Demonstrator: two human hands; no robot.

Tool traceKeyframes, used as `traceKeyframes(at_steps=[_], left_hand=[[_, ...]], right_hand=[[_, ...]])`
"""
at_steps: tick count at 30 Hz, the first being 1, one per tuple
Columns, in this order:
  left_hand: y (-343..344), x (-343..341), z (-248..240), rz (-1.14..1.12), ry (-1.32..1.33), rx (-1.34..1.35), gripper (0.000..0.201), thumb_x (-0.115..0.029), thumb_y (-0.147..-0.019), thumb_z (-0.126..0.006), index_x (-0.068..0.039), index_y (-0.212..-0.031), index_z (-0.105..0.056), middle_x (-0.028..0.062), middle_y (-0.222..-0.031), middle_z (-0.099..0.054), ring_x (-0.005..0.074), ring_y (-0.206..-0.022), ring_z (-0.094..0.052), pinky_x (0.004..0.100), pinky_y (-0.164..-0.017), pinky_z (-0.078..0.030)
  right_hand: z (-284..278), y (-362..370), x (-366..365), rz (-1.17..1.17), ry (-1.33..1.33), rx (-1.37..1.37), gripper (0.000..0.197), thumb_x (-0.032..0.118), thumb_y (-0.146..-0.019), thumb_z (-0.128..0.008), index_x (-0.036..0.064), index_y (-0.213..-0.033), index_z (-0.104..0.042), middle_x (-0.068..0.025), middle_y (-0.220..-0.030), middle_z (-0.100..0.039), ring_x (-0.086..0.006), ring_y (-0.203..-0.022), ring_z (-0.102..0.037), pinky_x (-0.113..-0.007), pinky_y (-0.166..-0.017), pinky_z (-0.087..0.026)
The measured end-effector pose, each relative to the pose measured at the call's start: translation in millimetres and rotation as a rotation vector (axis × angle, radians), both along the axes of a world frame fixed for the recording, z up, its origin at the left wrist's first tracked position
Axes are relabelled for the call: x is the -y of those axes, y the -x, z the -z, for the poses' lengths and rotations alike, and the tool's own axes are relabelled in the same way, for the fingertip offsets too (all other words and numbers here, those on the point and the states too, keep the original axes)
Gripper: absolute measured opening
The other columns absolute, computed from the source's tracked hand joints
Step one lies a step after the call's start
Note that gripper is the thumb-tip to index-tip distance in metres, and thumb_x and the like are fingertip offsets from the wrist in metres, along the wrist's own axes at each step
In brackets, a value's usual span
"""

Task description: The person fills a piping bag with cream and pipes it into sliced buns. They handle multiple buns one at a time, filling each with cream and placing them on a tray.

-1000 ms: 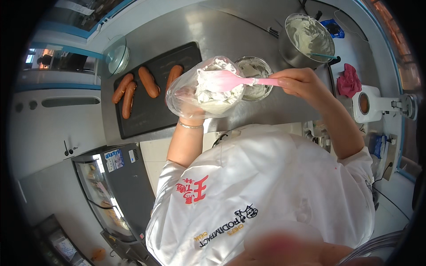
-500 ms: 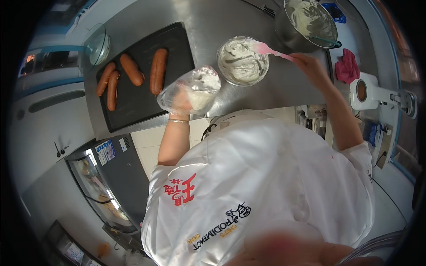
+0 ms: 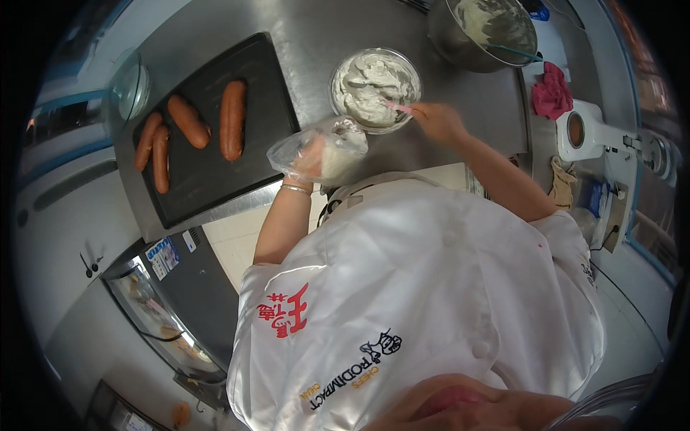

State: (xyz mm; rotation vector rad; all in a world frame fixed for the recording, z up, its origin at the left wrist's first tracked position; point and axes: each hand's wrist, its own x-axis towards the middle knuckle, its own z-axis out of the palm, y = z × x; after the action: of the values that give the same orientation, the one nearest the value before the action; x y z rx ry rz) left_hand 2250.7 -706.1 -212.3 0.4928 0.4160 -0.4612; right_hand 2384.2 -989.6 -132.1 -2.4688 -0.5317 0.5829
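Note:
My left hand (image 3: 310, 156) is closed around a clear plastic piping bag (image 3: 279, 156), seen through its film. White cream (image 3: 341, 154) fills part of the bag and smears its mouth, which is beside the near rim of a clear bowl (image 3: 335, 108). Whipped-looking cream (image 3: 374, 79) heaps up in that bowl. With my right hand (image 3: 440, 123) I grip the handle of a pink spatula (image 3: 399, 108); its blade is sunk in the cream near the bowl's right side and mostly hidden.
Left of the bowl is a dark baking tray (image 3: 208, 176) with several long brown rolls (image 3: 232, 121). A steel mixing bowl (image 3: 460, 50) with cream residue stands at the far right, near a magenta cloth (image 3: 552, 91) and a white machine (image 3: 589, 129). A glass bowl (image 3: 131, 91) sits far left.
The spatula has gone from the bowl's upper right down into the cream, my right hand moving left and nearer. The piping bag has come closer to the bowl. The whole view has shifted.

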Motion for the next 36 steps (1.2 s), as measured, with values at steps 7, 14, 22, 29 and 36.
traceKeyframes(at_steps=[7, 14, 22, 29, 36], left_hand=[[2, -5, -18, 0.138, -0.285, 0.253, 0.059, -0.045, -0.099, -0.035, -0.003, -0.140, -0.038, 0.0157, -0.140, -0.045, 0.0340, -0.127, -0.046, 0.0469, -0.108, -0.038], [-23, -19, -92, -0.233, 0.051, 0.064, 0.050, -0.028, -0.093, -0.052, 0.002, -0.132, -0.045, 0.0174, -0.129, -0.054, 0.0283, -0.117, -0.055, 0.0393, -0.099, -0.047], [-54, -2, -178, -0.221, -0.392, 0.521, 0.056, -0.036, -0.089, -0.057, 0.000, -0.131, -0.047, 0.0152, -0.127, -0.056, 0.0283, -0.115, -0.056, 0.0402, -0.097, -0.047], [-54, -3, -171, -0.212, -0.245, 0.486, 0.062, -0.049, -0.089, -0.056, -0.004, -0.130, -0.048, 0.0130, -0.124, -0.056, 0.0280, -0.113, -0.054, 0.0441, -0.099, -0.046], [-46, -33, -153, -0.220, -0.118, 0.482, 0.086, -0.054, -0.075, -0.069, 0.000, -0.136, -0.041, 0.0170, -0.126, -0.054, 0.0304, -0.114, -0.055, 0.0448, -0.102, -0.044]], right_hand=[[-10, 8, -2, 0.443, -0.470, -0.844, 0.027, 0.026, -0.097, -0.053, 0.0045, -0.108, -0.066, 0.0042, -0.067, -0.045, -0.0057, -0.056, -0.037, -0.022, -0.050, -0.029], [-89, 17, -8, 0.343, -0.739, -0.718, 0.030, 0.018, -0.098, -0.050, 0.0037, -0.122, -0.061, 0.0051, -0.074, -0.046, -0.0028, -0.060, -0.037, -0.021, -0.051, -0.030], [-130, 31, -17, -0.095, -0.459, 0.651, 0.034, 0.012, -0.084, -0.063, 0.0216, -0.117, -0.068, -0.0005, -0.080, -0.058, -0.0161, -0.070, -0.058, -0.029, -0.056, -0.046], [-145, 22, 3, -0.305, -0.428, 0.777, 0.034, 0.013, -0.079, -0.064, 0.0222, -0.111, -0.069, 0.0010, -0.077, -0.052, -0.0155, -0.068, -0.056, -0.029, -0.052, -0.046], [-146, -12, 60, -0.260, -0.522, 0.546, 0.039, 0.010, -0.078, -0.065, 0.0202, -0.115, -0.068, 0.0010, -0.072, -0.049, -0.0135, -0.062, -0.054, -0.028, -0.047, -0.043]])
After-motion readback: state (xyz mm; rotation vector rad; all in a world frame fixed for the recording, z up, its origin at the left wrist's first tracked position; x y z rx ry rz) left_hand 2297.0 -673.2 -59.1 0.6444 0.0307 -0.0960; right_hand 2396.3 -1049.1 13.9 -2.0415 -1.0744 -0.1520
